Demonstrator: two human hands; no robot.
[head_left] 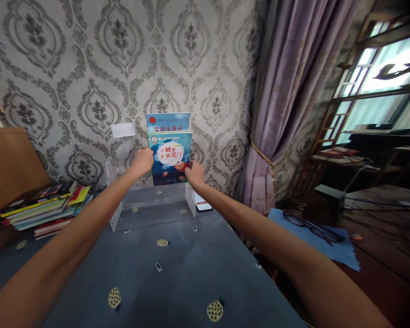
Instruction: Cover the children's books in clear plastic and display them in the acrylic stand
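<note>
Both of my hands grip a blue children's book [170,169] upright by its side edges, cover toward me. My left hand [144,160] is closed on its left edge, and my right hand [195,173] pinches the right edge lower down. Right behind it stands a lighter blue book [171,121], of which only the top part shows. Below the books is a clear acrylic stand [153,214] with tiers. The lower edge of the held book is above the stand's front tiers; whether it touches a tier I cannot tell. A white label [122,130] sticks up at the stand's upper left.
A pile of books [48,205] lies at the left by a wooden cabinet [13,168]. A phone [202,203] lies just right of the stand. The dark patterned tablecloth [177,273] covers the table. Farther right are a purple curtain [276,91] and glasses on a blue cloth [341,255].
</note>
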